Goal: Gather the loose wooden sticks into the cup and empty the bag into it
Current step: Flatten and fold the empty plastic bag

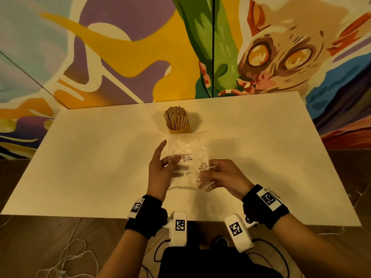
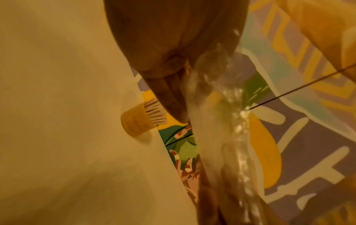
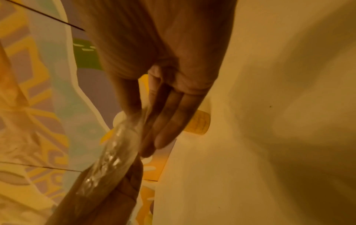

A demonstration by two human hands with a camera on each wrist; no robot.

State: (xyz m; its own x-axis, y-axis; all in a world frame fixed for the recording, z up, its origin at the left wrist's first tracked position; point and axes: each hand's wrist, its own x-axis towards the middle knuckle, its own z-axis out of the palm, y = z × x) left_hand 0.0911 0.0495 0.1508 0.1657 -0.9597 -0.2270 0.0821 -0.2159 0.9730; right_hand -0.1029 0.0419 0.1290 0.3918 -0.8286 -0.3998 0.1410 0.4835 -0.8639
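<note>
A tan paper cup [image 1: 180,130] packed with upright wooden sticks [image 1: 176,118] stands at the table's far middle. In front of it I hold a clear, crumpled plastic bag [image 1: 188,149] with a white label above the table. My left hand [image 1: 167,157] pinches the bag's left edge, thumb under the film and fingers stretched up. My right hand [image 1: 209,173] pinches its lower right corner. The left wrist view shows the bag [image 2: 221,106] beside straight fingers [image 2: 169,94] and the cup [image 2: 134,121]. In the right wrist view, thumb and fingers [image 3: 169,121] clamp the bag [image 3: 115,149]. I see no sticks inside it.
The white table [image 1: 100,157] runs wide to both sides of my hands. A painted mural wall [image 1: 140,47] rises right behind its far edge. White cables [image 1: 66,257] lie on the wooden floor at the near left.
</note>
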